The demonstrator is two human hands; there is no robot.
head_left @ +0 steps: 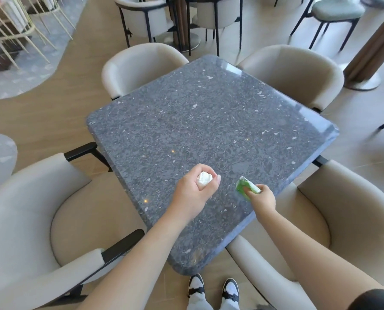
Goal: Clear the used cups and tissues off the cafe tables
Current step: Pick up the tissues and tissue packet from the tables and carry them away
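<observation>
A square grey speckled stone table fills the middle of the view, seen corner-on. My left hand is over its near part, fingers closed around a crumpled white tissue. To its right, my right hand grips a small green packet, held close to the tabletop near the right edge. No cup is in view on this table.
Four beige padded armchairs surround the table: near left, near right, far left, far right. More chairs and another table stand beyond. My shoes are at the near corner.
</observation>
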